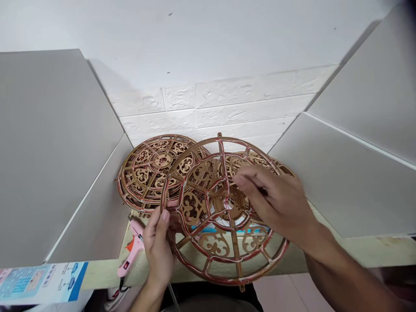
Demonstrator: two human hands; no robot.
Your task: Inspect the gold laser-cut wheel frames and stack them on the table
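My left hand point(160, 245) grips the left rim of a round golden-brown openwork frame point(234, 242), thumb on top. Red and white wires run along the frame's rings and spokes and gather at its hub. The frame is held up, tilted toward me, over the table's front edge. Above the hub's right side, my right hand point(276, 197) is closed in a pinch of thumb and forefinger. What is in that pinch, if anything, I cannot make out. Near my left hand lies a pink glue gun point(134, 249) with an orange trigger.
A stack of similar round frames point(143, 158) sits at the back left; more frames point(276, 164) lie behind the held one. Grey panels point(55, 143) stand left and right, with a white brick-pattern wall point(224, 97) behind. A printed blue-and-white packet point(45, 281) is at lower left.
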